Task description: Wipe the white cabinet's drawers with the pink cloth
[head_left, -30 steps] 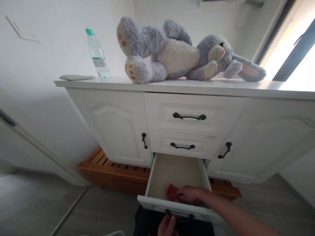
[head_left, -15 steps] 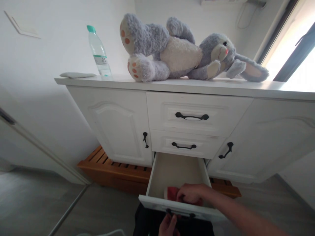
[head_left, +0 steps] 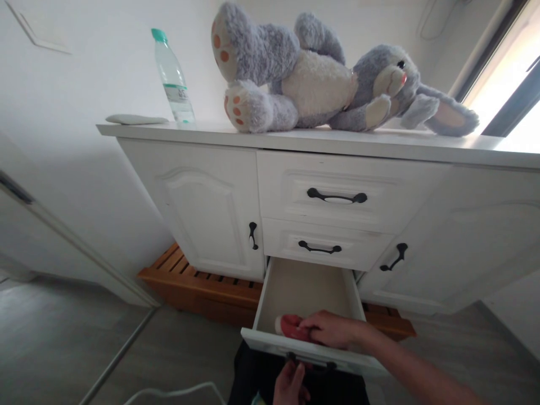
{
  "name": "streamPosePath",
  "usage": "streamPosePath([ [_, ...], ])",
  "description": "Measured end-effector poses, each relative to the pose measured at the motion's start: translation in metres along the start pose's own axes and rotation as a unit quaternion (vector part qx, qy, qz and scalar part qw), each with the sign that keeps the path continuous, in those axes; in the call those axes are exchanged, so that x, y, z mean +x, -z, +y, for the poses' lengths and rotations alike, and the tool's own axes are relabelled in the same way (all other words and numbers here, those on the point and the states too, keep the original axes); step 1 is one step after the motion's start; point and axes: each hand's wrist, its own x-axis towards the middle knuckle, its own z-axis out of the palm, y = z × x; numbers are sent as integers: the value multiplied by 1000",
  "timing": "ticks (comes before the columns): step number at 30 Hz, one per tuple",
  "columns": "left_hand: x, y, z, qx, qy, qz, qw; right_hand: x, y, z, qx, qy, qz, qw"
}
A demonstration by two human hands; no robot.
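At the cabinet (head_left: 206,208), the handle (head_left: 330,366) of the open drawer (head_left: 312,287) is gripped by the left hand (head_left: 290,385), and inside, near the front, a red item (head_left: 291,327) is pinched by the right hand (head_left: 331,328).

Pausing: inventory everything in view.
Cabinet: 1, white, centre
Drawers: 3, white, stacked, lowest open
Doors: 2, white, flanking drawers
Handles: 5, black, doors, drawers
Plush rabbit: 1, grey-cream, cabinet top
Bottle: 1, clear, green-capped, cabinet top
Flat object: 1, pale, near bottle
Slatted wood: 1, brown, below cabinet
Small item: 1, red-white, inside lowest drawer
Window: 1, bright, right
Wall panel: 1, white, upper left
Curved strip: 1, white, bottom
Unclear item: 1, teal, bottom
Lap: 1, dark-clothed, below drawers
Left hand: 1, bare, at lowest handle
Right hand: 1, bare, on small item
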Motion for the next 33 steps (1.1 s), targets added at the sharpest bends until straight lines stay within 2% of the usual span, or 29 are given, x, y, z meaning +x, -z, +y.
streamPosePath([
  [4,1,-1,-2,-4,2,12,1000,70,-13,-37,-15,80,3,997],
  [6,1,-2,-2,-6,1,21,1000,103,-25,-53,-6,144,24,989],
  [8,0,-1,0,-1,10,22,1000,128,-41,-64,-20,171,48,984],
  [10,-1,1,2,15,28,20,999,140,-55,-69,-66,165,57,982],
  [13,-3,3,5,38,52,20,998,135,-68,-69,-100,145,77,981],
  [16,-4,4,5,31,52,15,998,111,-61,-63,-21,150,110,982],
  [20,-3,4,2,23,35,-6,999,62,-37,-50,37,134,109,984],
  [24,-2,6,2,22,40,-21,999,-7,-24,-26,39,81,131,987],
  [29,-5,7,7,7,49,-36,998,-99,-17,4,36,-41,204,977],
  [33,-5,8,7,-11,39,-33,999,-153,-16,30,47,-83,239,966],
])
